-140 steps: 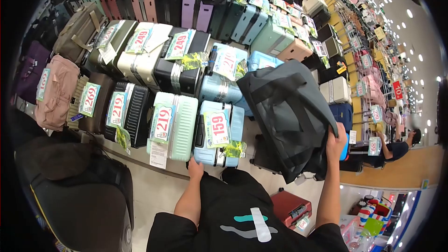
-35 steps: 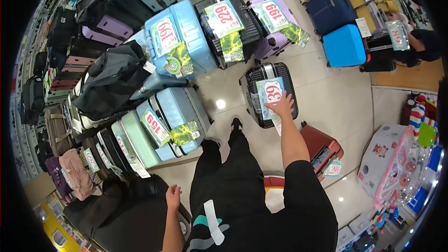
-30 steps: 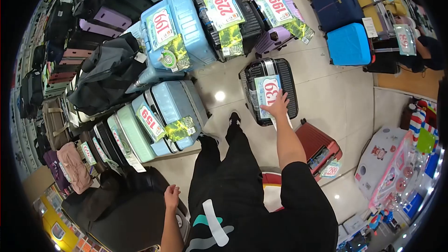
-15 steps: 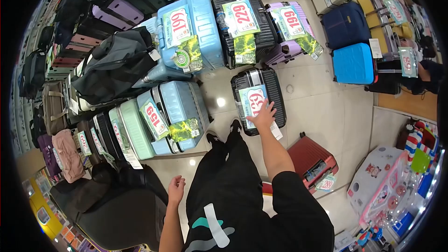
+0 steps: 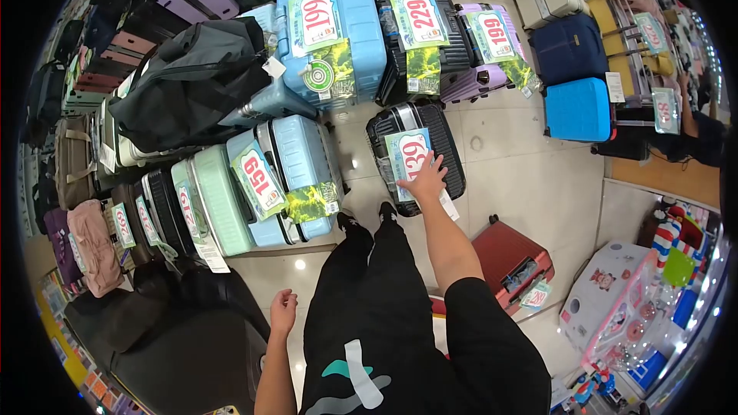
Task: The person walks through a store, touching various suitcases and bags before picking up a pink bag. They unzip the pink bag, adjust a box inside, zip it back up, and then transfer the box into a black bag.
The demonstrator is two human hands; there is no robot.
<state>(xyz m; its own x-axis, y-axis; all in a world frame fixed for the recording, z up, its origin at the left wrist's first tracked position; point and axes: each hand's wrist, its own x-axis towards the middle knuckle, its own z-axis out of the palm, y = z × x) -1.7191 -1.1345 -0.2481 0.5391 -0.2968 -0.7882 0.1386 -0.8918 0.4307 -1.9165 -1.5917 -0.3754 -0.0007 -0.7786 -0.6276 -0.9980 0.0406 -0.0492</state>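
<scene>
My right hand (image 5: 424, 182) reaches forward with its fingers spread over a small black ribbed suitcase (image 5: 447, 146). It lies across the lower part of the price card (image 5: 406, 150) marked 139, seemingly touching it. A white paper tag (image 5: 449, 205) hangs from the suitcase just below my wrist. My left hand (image 5: 283, 312) hangs low at my side, its fingers loosely bent and nothing in it. Closest in front of that hand is a light blue suitcase (image 5: 301, 161) with a price card (image 5: 259, 182) reading 159.
A dark red suitcase (image 5: 513, 253) is on the floor to my right. Ahead stand a large blue suitcase (image 5: 361, 38), a black one (image 5: 388, 73) and a purple one (image 5: 477, 84). Left, a black bag (image 5: 192, 84) rests on luggage. A bright blue case (image 5: 576, 111) stands far right.
The view has shifted slightly, so the luggage ahead appears further right. My right hand stays spread on the black suitcase's price card. The left hand still hangs at my side.
</scene>
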